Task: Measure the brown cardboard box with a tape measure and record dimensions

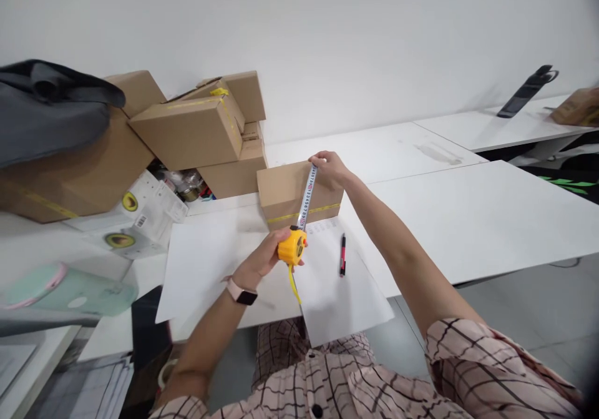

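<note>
The left hand is squeezing the yellow tape measure near the box on the desk. The right hand is pinching the tape in its grip, numbers too tiny to read, at the box's far edge.

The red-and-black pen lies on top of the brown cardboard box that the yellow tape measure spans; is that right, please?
No: the head view shows the red-and-black pen lying on the white paper sheet in front of the brown cardboard box, not on it. The yellow tape measure does span that box.
</note>
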### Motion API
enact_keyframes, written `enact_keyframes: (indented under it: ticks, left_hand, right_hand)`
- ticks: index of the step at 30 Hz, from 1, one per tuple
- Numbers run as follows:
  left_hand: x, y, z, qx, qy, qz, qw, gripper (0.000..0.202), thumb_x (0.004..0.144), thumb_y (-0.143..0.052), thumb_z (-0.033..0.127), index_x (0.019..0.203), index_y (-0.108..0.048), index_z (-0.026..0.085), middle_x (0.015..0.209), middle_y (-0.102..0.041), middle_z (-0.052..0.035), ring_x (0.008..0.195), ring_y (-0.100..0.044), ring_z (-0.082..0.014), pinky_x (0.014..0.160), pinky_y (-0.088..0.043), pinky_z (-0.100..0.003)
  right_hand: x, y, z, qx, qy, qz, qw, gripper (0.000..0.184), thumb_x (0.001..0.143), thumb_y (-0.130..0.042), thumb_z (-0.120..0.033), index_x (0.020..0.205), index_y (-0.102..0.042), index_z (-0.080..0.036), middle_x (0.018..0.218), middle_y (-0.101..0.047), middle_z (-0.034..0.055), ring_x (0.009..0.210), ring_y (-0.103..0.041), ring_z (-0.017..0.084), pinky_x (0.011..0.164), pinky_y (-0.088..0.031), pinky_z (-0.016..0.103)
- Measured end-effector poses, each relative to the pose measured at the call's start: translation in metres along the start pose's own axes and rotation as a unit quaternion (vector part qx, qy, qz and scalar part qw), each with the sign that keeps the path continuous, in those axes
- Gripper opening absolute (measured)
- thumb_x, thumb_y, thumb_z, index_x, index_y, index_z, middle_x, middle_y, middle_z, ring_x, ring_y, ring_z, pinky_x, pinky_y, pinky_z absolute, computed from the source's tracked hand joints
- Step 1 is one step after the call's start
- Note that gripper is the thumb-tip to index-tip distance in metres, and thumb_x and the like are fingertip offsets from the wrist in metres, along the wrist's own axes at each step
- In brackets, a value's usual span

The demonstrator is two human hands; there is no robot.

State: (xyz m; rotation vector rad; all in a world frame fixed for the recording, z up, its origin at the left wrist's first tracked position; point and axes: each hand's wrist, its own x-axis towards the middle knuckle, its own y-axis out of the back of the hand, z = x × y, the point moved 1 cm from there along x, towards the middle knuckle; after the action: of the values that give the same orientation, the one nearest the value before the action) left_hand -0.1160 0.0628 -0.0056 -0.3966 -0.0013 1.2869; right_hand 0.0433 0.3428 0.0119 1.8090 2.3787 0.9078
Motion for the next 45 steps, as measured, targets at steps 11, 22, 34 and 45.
enact_keyframes:
  ticks: [11, 22, 34, 45]
  left_hand:
    - [0.086, -0.044, 0.007, -0.112, -0.048, 0.177, 0.977, 0.046, 0.082, -0.063, 0.059, 0.096, -0.061, 0.015, 0.077, -0.065, -0.0055, 0.058, -0.07, -0.0225, 0.049, -0.054, -0.032]
    - [0.085, -0.064, -0.005, -0.123, -0.068, 0.187, 0.972, 0.058, 0.071, -0.072, 0.067, 0.094, -0.061, 0.016, 0.084, -0.067, -0.0056, 0.062, -0.071, -0.0207, 0.053, -0.056, -0.031]
    - [0.054, -0.051, -0.009, -0.038, -0.102, 0.177, 0.978, 0.055, 0.072, -0.071, 0.063, 0.1, -0.061, 0.017, 0.085, -0.066, -0.0048, 0.061, -0.069, -0.0192, 0.05, -0.055, -0.03]
    - [0.005, 0.05, -0.03, 0.03, -0.205, 0.346, 0.915, 0.049, 0.071, -0.073, 0.052, 0.106, -0.058, 0.02, 0.09, -0.063, -0.0001, 0.064, -0.065, -0.0136, 0.054, -0.055, -0.025]
  right_hand:
    - [0.016, -0.04, -0.019, -0.151, -0.004, -0.087, 0.985, 0.05, 0.102, -0.037, -0.032, 0.146, -0.055, -0.018, 0.159, -0.046, 0.0078, 0.144, -0.047, 0.025, 0.124, -0.03, 0.045]
    - [0.018, -0.046, -0.019, -0.316, 0.025, -0.12, 0.941, 0.054, 0.095, -0.034, -0.017, 0.143, -0.06, -0.018, 0.145, -0.061, 0.0109, 0.134, -0.056, 0.028, 0.113, -0.038, 0.044]
    - [0.025, -0.022, 0.002, -0.044, 0.024, -0.01, 0.999, 0.053, 0.101, -0.038, -0.042, 0.146, -0.054, -0.02, 0.154, -0.053, 0.0086, 0.137, -0.052, 0.024, 0.118, -0.037, 0.039]
    - [-0.095, 0.029, 0.049, 0.028, -0.139, 0.045, 0.989, 0.071, 0.096, -0.028, -0.072, 0.127, -0.065, -0.019, 0.126, -0.07, 0.0127, 0.106, -0.067, 0.025, 0.092, -0.054, 0.04]
